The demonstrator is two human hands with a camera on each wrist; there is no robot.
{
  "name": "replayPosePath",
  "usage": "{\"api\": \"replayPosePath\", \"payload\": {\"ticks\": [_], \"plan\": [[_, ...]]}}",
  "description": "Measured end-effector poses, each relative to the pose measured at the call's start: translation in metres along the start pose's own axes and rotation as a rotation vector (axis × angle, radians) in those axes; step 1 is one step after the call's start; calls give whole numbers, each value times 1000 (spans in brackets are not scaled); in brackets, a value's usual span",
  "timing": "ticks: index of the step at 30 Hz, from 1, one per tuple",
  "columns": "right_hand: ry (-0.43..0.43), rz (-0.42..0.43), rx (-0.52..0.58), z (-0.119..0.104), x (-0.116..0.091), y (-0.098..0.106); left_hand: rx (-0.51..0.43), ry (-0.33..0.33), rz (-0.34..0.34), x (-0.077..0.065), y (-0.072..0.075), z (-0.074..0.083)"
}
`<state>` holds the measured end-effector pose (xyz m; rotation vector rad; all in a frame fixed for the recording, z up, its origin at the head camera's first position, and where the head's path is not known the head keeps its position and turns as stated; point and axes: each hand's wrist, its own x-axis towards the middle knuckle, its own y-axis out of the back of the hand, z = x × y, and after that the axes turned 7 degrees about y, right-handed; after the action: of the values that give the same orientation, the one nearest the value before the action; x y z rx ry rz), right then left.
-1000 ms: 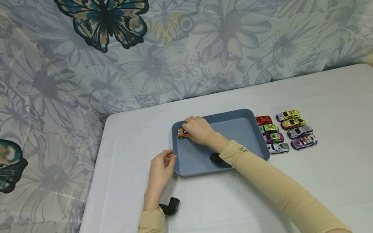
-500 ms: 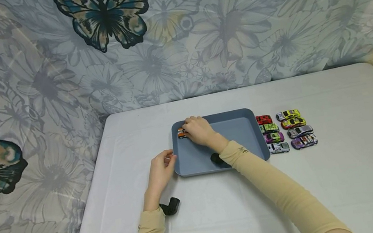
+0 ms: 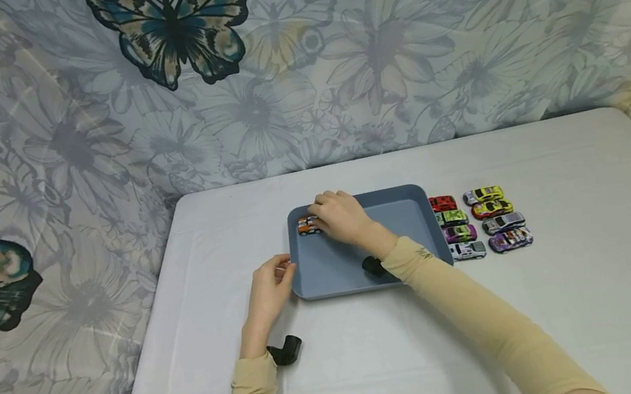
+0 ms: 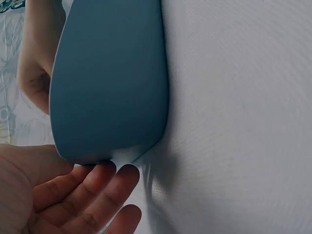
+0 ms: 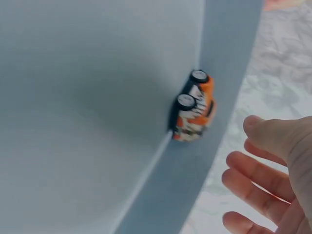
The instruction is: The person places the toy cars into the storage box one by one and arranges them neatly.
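Observation:
An orange, black and white toy car (image 3: pixel 308 226) sits in the far left corner of a blue-grey tray (image 3: pixel 330 279). My right hand (image 3: pixel 342 218) is just beside it, overlapping its right end in the head view. In the right wrist view, the car (image 5: pixel 194 107) stands against the tray wall, and the right hand (image 5: pixel 268 170) has its fingers loosely spread, apart from it and holding nothing. My left hand (image 3: pixel 271 288) is at the tray's left edge. Its relaxed fingers (image 4: pixel 105 195) and thumb touch the tray's outer side (image 4: pixel 109 87) without curling round it.
Right of the tray, several toy cars stand in two columns, among them a red car (image 3: pixel 443 203) beside the rim and a purple car (image 3: pixel 510 239) farther out. A white cloth covers the table (image 3: pixel 384 368). Butterfly-patterned fabric (image 3: pixel 251 117) hangs behind.
My right hand has let go of the orange toy car and drawn slightly to the right, so more of the car shows. The left hand stays at the tray's edge.

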<state>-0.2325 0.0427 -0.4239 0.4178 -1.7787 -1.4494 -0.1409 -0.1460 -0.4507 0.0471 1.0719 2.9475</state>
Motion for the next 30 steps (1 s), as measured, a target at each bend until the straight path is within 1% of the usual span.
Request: {"api": "replayPosePath", "payload": {"ticks": [6,12,17,22,30], "plan": [[48,65,-19,2,-14,16,-6,3,7,-1,0,0],[88,77,-49,6,-31,34,-7,8,14,-1,-1,0],[107,88,-87,12,-50,48,-12,5,9,-1,-1,0],[97,107,-112,22,-71,60,-14,-2,6,0,-1,-2],[63,147,-131,39,-106,75,-32,4,-11,-1,0,-2]]}}
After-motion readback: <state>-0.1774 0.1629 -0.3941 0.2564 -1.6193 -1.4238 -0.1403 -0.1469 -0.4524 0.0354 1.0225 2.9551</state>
